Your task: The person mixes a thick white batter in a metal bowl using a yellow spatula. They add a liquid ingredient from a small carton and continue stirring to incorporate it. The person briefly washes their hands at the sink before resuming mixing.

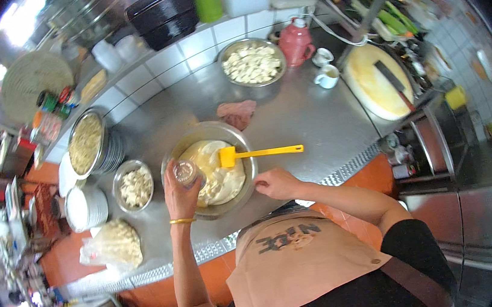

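My left hand grips a clear container with a round end facing up, tilted over the left side of a large steel mixing bowl. In the bowl lies a pale, wet dough-like mass with yellowish liquid at its upper left. A yellow spatula has its blade over the mass, and its handle reaches past the right rim. My right hand, fingers curled, is at the bowl's lower right rim; whether it pinches the rim I cannot tell. A pinkish cloth lies just beyond the bowl.
Bowls of white chunks stand at the back and left, near stacked plates and a filled plastic bag. A pink jug and white cups are behind right. A cleaver rests on a round board.
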Demonstrator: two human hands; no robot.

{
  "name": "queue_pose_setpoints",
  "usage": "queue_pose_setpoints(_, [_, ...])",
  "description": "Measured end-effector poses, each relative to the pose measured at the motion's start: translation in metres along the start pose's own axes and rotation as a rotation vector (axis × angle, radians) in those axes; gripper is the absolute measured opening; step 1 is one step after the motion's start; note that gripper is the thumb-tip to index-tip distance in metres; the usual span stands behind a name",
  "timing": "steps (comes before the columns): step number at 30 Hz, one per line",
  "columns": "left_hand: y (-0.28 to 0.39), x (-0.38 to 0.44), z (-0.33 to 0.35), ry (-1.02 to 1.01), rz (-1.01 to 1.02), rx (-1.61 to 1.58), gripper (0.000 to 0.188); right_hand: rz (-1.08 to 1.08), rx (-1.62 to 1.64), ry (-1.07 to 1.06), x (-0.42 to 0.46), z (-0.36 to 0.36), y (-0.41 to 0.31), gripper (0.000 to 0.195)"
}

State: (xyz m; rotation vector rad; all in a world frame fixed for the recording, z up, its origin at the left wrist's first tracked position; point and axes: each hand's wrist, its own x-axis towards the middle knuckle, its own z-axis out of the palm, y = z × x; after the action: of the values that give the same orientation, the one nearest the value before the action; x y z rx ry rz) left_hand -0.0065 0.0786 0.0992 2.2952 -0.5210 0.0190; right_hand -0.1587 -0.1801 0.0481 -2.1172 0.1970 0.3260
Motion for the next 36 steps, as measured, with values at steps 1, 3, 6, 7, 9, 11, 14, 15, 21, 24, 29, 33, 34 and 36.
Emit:
queue_pose_setpoints(1, [0.004,-0.001,0.001,0.017,-0.037,-0.018,0.085,0.169,0.244,-0.068,0.005,0.005,0.014,0.025])
queue_pose_setpoints(3, [0.014,-0.004,0.005,0.052,-0.095,0.027,0.085,0.364,0.545,-0.126,0.024,0.015,0.033,0.027])
queue_pose_setpoints(6, [0.029,-0.011,0.013,0.126,-0.128,0.042,0.084,0.392,0.688,-0.088,0.054,0.024,0.045,0.032])
queue_pose_setpoints(7, [0.034,-0.012,0.017,0.146,-0.146,0.033,0.084,0.442,0.741,-0.077,0.063,0.027,0.047,0.032])
queue_pose_setpoints(9, [0.042,-0.018,0.026,0.173,-0.148,0.082,0.085,0.521,0.88,-0.056,0.071,0.032,0.051,0.032])
queue_pose_setpoints(11, [0.05,-0.026,0.035,0.191,-0.151,0.126,0.085,0.442,0.815,-0.073,0.072,0.033,0.06,0.032])
queue_pose_setpoints(14, [0.063,-0.04,0.05,0.187,-0.206,0.097,0.087,0.338,0.814,0.007,0.069,0.034,0.074,0.033])
queue_pose_setpoints(15, [0.067,-0.042,0.055,0.188,-0.201,0.101,0.087,0.269,0.846,0.049,0.067,0.032,0.08,0.033])
queue_pose_setpoints(21, [0.086,-0.034,0.096,0.037,-0.113,0.112,0.088,0.319,0.657,0.188,0.04,-0.028,0.117,0.015])
queue_pose_setpoints(24, [0.103,-0.023,0.134,-0.01,0.017,0.029,0.086,0.362,0.616,0.257,0.009,-0.071,0.139,0.015])
queue_pose_setpoints(29, [0.15,-0.006,0.192,-0.131,0.148,-0.077,0.086,0.429,0.668,0.32,-0.043,-0.131,0.175,0.016])
queue_pose_setpoints(33, [0.192,0.002,0.226,-0.206,0.228,-0.107,0.084,0.463,0.754,0.401,-0.074,-0.179,0.211,0.015])
queue_pose_setpoints(34, [0.202,0.004,0.235,-0.22,0.25,-0.106,0.083,0.433,0.726,0.415,-0.08,-0.192,0.222,0.016])
queue_pose_setpoints(36, [0.221,0.005,0.252,-0.243,0.264,-0.129,0.08,0.439,0.751,0.443,-0.088,-0.215,0.243,0.017])
